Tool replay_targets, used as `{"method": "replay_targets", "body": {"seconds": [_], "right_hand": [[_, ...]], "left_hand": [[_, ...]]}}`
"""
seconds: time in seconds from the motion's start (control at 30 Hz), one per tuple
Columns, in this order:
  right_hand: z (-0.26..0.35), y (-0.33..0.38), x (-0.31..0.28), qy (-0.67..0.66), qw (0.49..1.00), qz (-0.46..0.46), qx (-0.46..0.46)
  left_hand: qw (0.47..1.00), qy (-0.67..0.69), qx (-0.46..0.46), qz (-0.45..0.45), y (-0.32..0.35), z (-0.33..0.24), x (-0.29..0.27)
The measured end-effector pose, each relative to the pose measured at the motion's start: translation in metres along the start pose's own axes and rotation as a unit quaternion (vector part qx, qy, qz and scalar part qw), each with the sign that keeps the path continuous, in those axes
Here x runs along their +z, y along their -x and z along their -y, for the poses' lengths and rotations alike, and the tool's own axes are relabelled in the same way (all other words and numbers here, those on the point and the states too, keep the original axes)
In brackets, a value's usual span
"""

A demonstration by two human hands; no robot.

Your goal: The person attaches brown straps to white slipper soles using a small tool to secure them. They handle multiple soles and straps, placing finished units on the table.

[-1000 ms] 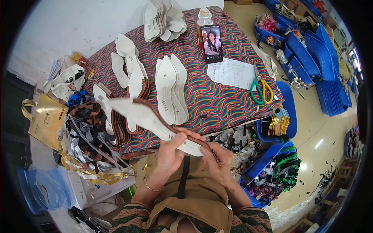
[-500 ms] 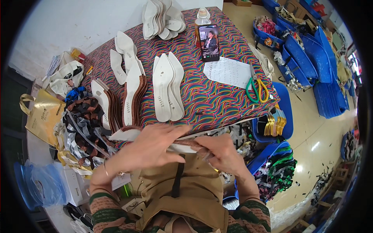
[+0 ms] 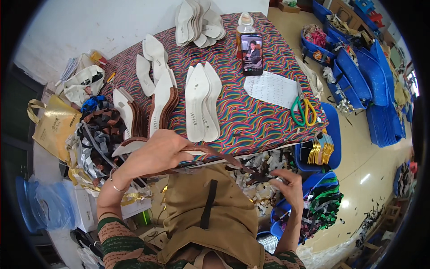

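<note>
My left hand (image 3: 156, 152) is closed at the table's near edge around a white shoe insole, mostly hidden beneath the fingers. A narrow brown strip (image 3: 228, 158) stretches from it to the right, over the table edge. At the strip's far end is my right hand (image 3: 289, 186), fingers bent together; its grip is small and partly blurred. Another brown-edged insole (image 3: 127, 147) lies by my left wrist. Beyond stand brown-edged insole stacks (image 3: 163, 101) (image 3: 127, 110) and a group of plain white insoles (image 3: 201, 105).
More insoles (image 3: 197, 24) are piled at the back. A phone (image 3: 251, 54) leans on a bottle (image 3: 245, 27), near a paper sheet (image 3: 271, 89) and scissors (image 3: 304, 112). Blue bins (image 3: 331, 134) stand right. Scraps (image 3: 96, 139) heap at left; a brown apron (image 3: 192, 215) covers my lap.
My right hand has moved right, away from my left, and the brown strip now spans between them. My left hand has shifted left and closed. The view has shifted slightly.
</note>
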State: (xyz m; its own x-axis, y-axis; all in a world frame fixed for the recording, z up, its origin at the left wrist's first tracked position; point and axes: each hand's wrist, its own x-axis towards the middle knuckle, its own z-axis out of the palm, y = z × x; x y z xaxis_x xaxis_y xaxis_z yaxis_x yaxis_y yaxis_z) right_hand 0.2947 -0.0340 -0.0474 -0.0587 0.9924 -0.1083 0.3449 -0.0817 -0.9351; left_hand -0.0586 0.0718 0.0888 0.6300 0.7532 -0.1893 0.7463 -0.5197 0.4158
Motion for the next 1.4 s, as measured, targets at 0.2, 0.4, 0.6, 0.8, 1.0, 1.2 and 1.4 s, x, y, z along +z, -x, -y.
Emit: {"method": "replay_targets", "body": {"seconds": [0.2, 0.4, 0.6, 0.8, 1.0, 1.2, 1.4], "right_hand": [[0.086, -0.07, 0.047, -0.215, 0.955, 0.124, -0.164], [0.085, -0.088, 0.044, -0.278, 0.913, 0.296, -0.03], [0.086, -0.074, -0.004, -0.212, 0.963, 0.164, -0.028], [0.06, -0.036, 0.025, -0.361, 0.932, -0.021, -0.032], [0.054, -0.012, 0.078, -0.435, 0.9, -0.027, 0.011], [0.062, -0.014, 0.114, -0.43, 0.902, 0.029, 0.01], [0.069, -0.013, 0.11, -0.432, 0.897, 0.089, 0.018]], "left_hand": [[0.997, -0.057, 0.05, 0.035, -0.006, -0.028, -0.009], [0.996, -0.083, 0.017, 0.036, 0.005, -0.032, -0.017], [0.99, 0.138, -0.013, 0.041, 0.008, -0.027, 0.012], [0.8, 0.586, -0.118, -0.051, 0.017, -0.039, 0.048], [0.732, 0.666, -0.067, -0.13, 0.005, -0.049, 0.054], [0.619, 0.766, -0.08, -0.153, -0.006, -0.066, 0.06], [0.612, 0.772, -0.044, -0.167, -0.005, -0.048, 0.071]]}}
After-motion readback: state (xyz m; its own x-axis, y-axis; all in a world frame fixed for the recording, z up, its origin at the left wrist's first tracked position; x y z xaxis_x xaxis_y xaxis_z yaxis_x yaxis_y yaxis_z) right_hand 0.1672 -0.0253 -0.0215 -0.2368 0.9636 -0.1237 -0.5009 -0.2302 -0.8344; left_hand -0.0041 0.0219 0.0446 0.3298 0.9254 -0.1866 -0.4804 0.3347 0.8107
